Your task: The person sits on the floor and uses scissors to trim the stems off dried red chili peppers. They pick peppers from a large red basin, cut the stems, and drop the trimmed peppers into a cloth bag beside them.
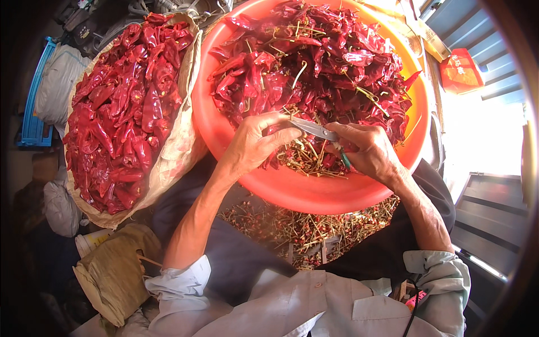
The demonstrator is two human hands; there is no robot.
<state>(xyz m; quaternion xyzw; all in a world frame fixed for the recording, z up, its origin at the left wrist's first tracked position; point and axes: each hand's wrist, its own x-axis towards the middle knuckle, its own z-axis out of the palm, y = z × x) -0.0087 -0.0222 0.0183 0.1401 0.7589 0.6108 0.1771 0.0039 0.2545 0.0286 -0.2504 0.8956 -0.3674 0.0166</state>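
My right hand (372, 149) grips a pair of scissors (313, 128) with grey metal blades and a green-covered handle. The blades point left over a large orange-red plastic basin (311, 198). At their tip is my left hand (265, 141), its thumb and forefinger on either side of the point; whether it pinches anything small there is unclear. Below both hands, cut pepper stems (313, 162) lie in a pile against the basin's near wall. Dried red chili peppers (337, 80), some with stems on, fill the rest of the basin.
Left of the basin stands a woven sack (177, 143) full of destemmed red peppers (122, 113). Scattered stems (303, 227) cover the floor between my legs. A blue plastic object (36, 105) and a white sack (59, 84) are farther left. To the right is a red bag (461, 71) bearing writing.
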